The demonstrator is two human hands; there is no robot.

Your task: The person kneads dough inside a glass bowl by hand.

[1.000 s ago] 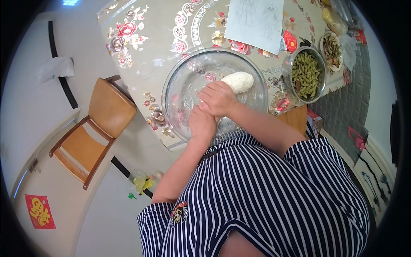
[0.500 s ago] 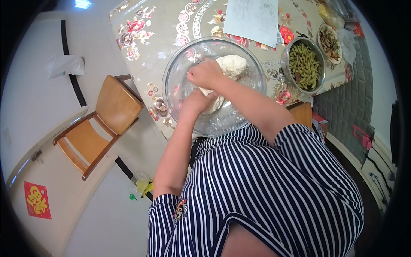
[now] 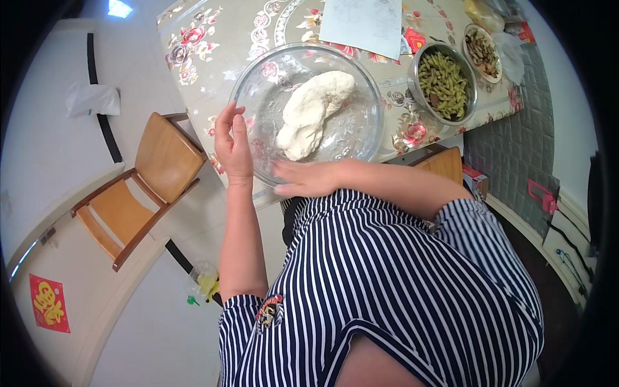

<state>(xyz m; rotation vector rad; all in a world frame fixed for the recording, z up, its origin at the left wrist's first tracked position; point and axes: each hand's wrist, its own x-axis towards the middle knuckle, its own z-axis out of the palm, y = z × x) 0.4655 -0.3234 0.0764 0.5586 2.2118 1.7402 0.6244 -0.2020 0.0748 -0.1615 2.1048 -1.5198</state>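
A long, lumpy piece of pale dough [image 3: 313,113] lies across the bottom of a large clear glass bowl [image 3: 365,132], and both hands are off it. At the bowl's left rim is my left hand [image 3: 234,147], its fingers pointing up along the outside edge with the thumb beside them. My right hand [image 3: 308,178] is stretched out flat over the near rim, fingers towards the left and slightly blurred. Neither hand holds anything. Whitish smears of flour or dough mark the inside of the bowl.
To the right on the flowered tablecloth [image 3: 193,48] stand a metal bowl of green pods [image 3: 443,87] and a plate of food [image 3: 482,55]. Behind the glass bowl lies a sheet of paper [image 3: 361,26]. A wooden chair [image 3: 169,151] stands at the left.
Both hands have let go of the dough. The left hand moved left to the rim, the right back towards my body. The dough now shows whole.
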